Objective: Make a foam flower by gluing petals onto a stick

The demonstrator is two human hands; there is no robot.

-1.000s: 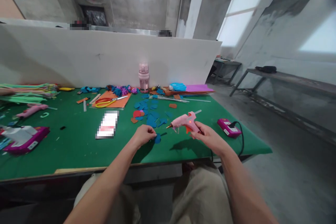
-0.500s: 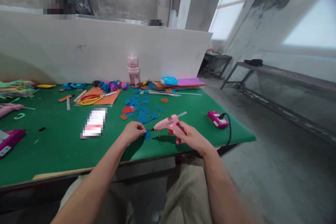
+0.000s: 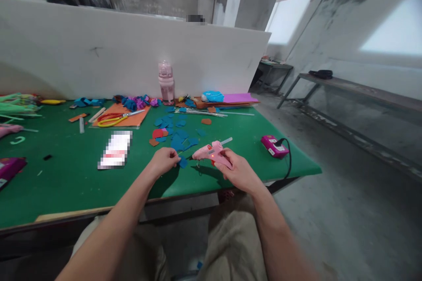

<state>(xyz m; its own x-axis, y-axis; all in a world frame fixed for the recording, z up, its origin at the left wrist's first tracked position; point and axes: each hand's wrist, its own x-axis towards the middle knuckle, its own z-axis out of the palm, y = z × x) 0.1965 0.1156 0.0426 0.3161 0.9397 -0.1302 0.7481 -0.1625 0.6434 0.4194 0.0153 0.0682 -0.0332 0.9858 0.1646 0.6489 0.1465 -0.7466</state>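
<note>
Centre of the frame, above a green table [image 3: 75, 189]: a person's left hand [image 3: 163, 162] has its fingers pinched together on a small blue piece [image 3: 183, 162]. Just right of it, the right hand [image 3: 240, 171] curls its fingers closed around the grip of a pink glue gun [image 3: 206, 153] — its nozzle points at the piece, though whether they touch cannot be told. The work looks partway along: bunched blue and purple shapes [image 3: 141, 104] at upper left seem finished, while many flat blue cutouts [image 3: 180, 140] lie loose mid-frame, apparently unused.
</note>
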